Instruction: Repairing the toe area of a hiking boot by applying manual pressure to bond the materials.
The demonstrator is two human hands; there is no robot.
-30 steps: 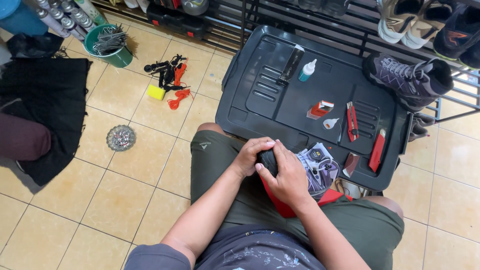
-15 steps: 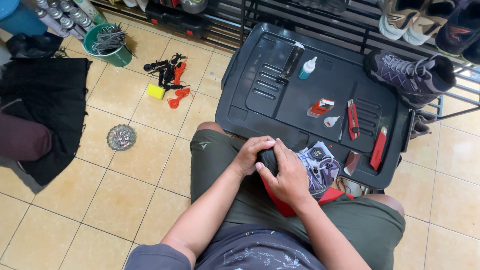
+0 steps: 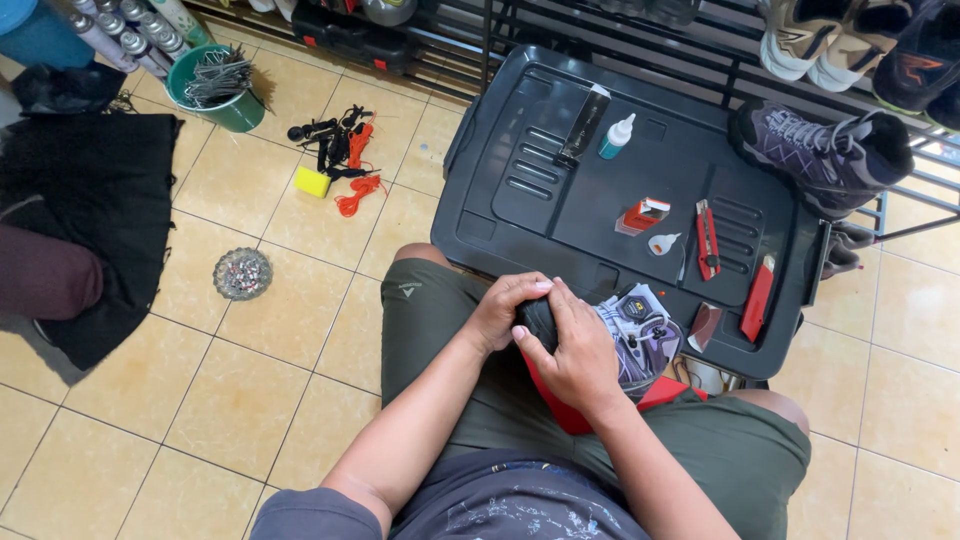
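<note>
- Nothing much has shifted since the earlier frames: both hands stay pressed together over the lap, with only a slight change in the fingers.
- Left hand (image 3: 505, 308) wraps the dark shoe (image 3: 540, 318) from the left, fingers curled shut on it.
- Right hand (image 3: 575, 350) covers the shoe from above and the right, also clamped on it; the two hands touch.
- Most of the shoe is hidden by the hands; it sits on the person's thighs, at the near edge of the black tray (image 3: 520, 130).
- A red piece (image 3: 555, 400) shows under the right hand; what it is cannot be told.
- A printed grey packet (image 3: 645, 335) lies just right of the hands.
- On the tray lie a small glue bottle (image 3: 616, 135), a long black strip (image 3: 583, 124), a red cutter (image 3: 706, 238) and another red tool (image 3: 758, 298).
- A grey hiking shoe (image 3: 820, 155) rests at the tray's far right.
- On the tiled floor (image 3: 250, 400) to the left are a green bucket (image 3: 222, 88), a yellow block (image 3: 312, 182) among black and orange bits, and a round dish (image 3: 242, 273).
</note>
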